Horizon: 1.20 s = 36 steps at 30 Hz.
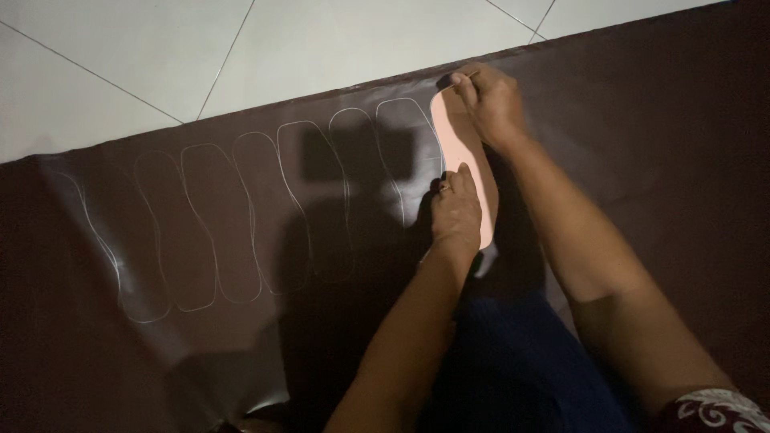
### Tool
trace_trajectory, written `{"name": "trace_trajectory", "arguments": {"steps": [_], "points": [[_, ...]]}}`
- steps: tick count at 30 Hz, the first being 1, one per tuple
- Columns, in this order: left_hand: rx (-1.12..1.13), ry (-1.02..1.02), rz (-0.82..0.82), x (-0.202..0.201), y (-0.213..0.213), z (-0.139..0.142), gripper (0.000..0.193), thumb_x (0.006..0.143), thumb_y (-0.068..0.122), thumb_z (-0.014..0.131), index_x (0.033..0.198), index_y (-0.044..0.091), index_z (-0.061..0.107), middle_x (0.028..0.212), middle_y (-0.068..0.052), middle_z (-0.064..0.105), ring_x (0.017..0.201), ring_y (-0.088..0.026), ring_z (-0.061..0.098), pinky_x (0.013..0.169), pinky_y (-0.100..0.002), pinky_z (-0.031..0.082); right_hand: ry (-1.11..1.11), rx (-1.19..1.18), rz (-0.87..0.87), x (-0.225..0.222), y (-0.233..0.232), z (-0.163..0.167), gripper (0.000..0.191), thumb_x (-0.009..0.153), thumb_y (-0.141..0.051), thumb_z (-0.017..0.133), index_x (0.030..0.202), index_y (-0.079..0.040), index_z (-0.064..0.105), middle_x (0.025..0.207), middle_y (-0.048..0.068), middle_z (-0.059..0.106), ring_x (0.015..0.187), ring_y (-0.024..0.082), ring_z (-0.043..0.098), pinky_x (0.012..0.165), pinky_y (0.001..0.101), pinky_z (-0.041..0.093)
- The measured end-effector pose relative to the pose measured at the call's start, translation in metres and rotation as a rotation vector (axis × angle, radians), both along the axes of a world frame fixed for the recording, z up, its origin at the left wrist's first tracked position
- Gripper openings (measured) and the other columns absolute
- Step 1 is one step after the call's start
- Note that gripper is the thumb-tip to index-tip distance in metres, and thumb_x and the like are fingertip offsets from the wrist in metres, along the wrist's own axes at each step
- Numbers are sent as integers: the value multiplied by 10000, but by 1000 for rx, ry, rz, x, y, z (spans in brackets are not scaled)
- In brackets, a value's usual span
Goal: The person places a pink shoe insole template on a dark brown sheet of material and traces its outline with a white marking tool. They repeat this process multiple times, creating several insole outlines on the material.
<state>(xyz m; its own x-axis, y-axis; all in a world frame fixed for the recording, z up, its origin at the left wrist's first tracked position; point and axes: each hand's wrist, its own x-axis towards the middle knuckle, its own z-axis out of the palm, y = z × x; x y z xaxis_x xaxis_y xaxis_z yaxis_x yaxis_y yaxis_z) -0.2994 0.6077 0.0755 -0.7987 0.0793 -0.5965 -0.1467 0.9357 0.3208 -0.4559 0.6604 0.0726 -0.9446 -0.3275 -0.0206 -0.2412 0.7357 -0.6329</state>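
Pale pink sole-shaped template (468, 164), long and narrow with rounded ends, flat on a dark brown sheet (241, 353) near its far edge. Left hand (455, 210) pressed down on the template's near half, fingers together. Right hand (489, 100) pinching a thin marking tool (472, 75) at the template's far tip. Tracing step in hand, seemingly; next move calling for a steady template and a line hugging its edge. Row of white traced outlines (241, 216) to the left; pale tiled floor (241, 40) beyond.
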Motion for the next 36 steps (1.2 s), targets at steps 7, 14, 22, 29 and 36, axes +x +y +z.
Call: {"name": "trace_trajectory", "arguments": {"steps": [7, 14, 22, 29, 36], "points": [[-54, 317, 93, 14, 5, -27, 871, 837, 171, 749, 1537, -20, 266, 1426, -188, 479, 1252, -301, 561, 965, -338, 549, 173, -6, -42, 6, 19, -7, 273, 1089, -269, 660, 1057, -15, 752, 969, 178, 744, 845, 306, 726, 732, 438, 569], [-57, 115, -28, 9, -3, -28, 1005, 763, 190, 778, 1553, -22, 194, 1402, -219, 477, 1247, -318, 551, 971, -369, 529, 52, 56, -192, 39, 45, -3, 264, 1076, -270, 657, 1065, -17, 733, 924, 177, 723, 810, 321, 711, 722, 447, 547], [-29, 341, 87, 6, -6, -23, 880, 852, 166, 770, 1545, 15, 250, 1250, -177, 562, 1164, -318, 597, 934, -370, 558, 105, 102, -206, 151, 87, 8, 225, 1081, -237, 650, 1101, -36, 751, 1008, 205, 734, 904, 341, 701, 804, 448, 554], [46, 71, -10, 9, -10, -13, 875, 886, 106, 703, 1579, -3, 179, 1371, -214, 486, 1159, -306, 585, 893, -335, 576, 105, 218, -105, 243, 101, 29, 108, 1000, -165, 711, 1048, -82, 761, 970, 143, 745, 806, 289, 684, 776, 417, 544], [224, 139, 208, 13, -1, -36, 524, 1042, 59, 482, 1541, 28, 323, 1296, -182, 594, 1050, -282, 685, 828, -389, 627, 323, 269, 144, 267, 107, 21, 82, 915, -173, 753, 975, -120, 736, 785, 76, 690, 743, 259, 657, 703, 424, 531]]}}
